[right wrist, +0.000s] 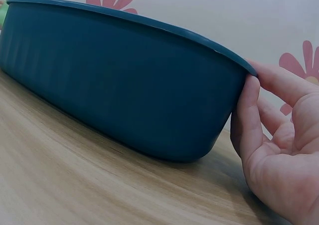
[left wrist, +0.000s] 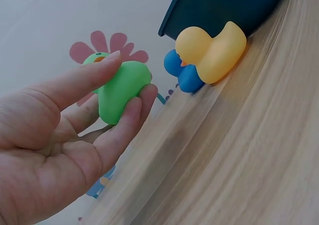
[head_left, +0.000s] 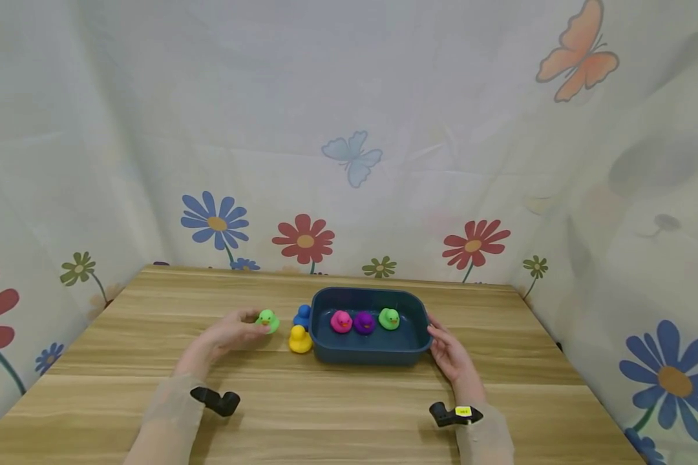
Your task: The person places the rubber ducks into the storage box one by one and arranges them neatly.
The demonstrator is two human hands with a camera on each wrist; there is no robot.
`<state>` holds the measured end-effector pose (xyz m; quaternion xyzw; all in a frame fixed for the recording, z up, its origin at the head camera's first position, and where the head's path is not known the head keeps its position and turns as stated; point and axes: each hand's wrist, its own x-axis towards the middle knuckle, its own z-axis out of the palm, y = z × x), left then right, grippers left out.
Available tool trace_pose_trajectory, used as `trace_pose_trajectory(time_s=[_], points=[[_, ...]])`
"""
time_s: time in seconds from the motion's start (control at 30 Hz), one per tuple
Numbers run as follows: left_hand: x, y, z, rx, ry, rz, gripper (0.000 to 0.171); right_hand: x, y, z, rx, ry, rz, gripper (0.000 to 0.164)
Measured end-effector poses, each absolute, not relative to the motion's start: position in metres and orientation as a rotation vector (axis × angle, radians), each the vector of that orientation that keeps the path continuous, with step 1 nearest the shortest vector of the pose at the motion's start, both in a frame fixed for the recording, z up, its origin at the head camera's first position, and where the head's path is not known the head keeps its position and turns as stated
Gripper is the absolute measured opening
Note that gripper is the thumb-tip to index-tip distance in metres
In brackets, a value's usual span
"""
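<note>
One lime-green duck (left wrist: pixel 121 94), smooth, orange-billed; left hand (left wrist: pixel 57 150) pinches it.

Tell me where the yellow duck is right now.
In the head view, the yellow duck sits on the table, left of centre, beside the left end of the dark blue bin and just nearer the viewer than the blue duck.

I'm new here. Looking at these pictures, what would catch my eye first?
Probably the bright toy ducks: pink, purple and green ones sit in a dark blue-green bin, with a yellow duck and a blue duck just left of it. Next, the left hand pinches another green duck, while the right hand touches the bin's right end. Behind the table, a large orange butterfly stands out high on the right.
</note>
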<state>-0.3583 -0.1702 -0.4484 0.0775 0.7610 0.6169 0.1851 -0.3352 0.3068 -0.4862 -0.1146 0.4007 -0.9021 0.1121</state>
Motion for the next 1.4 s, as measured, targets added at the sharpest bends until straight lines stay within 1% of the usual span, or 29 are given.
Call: trace_pose_trajectory(time_s=[0.3, 0.5, 0.67, 0.8, 0.97, 1.07, 1.4], points=[[-0.362, -0.163, -0.447, 0.213, 2.155, 1.802, 0.069, -0.331, 0.306, -0.481, -0.378, 1.253, -2.605, 0.047], [-0.365, -0.155, -0.448, 0.193, 2.154, 1.835, 0.066, -0.331, 0.306, -0.481, -0.363, 1.274, -2.601, 0.045], [-0.367, -0.148, -0.447, 0.127, 2.182, 1.839, 0.066, -0.33, 0.306, -0.48, -0.346, 1.283, -2.599, 0.045], [-0.37, -0.137, -0.443, 0.086, 2.196, 1.863, 0.069, -0.33, 0.307, -0.479, -0.353, 1.29, -2.594, 0.046], [-0.373, -0.122, -0.436, 0.109, 2.139, 1.945, 0.07, -0.33, 0.307, -0.479, -0.358, 1.291, -2.59, 0.046], [-0.374, -0.114, -0.432, 0.149, 2.117, 1.962, 0.067, -0.33, 0.306, -0.48, -0.335, 1.296, -2.592, 0.045], [-0.376, -0.087, -0.423, 0.136, 2.116, 1.981, 0.058, -0.331, 0.307, -0.481, -0.306, 1.281, -2.604, 0.044]])
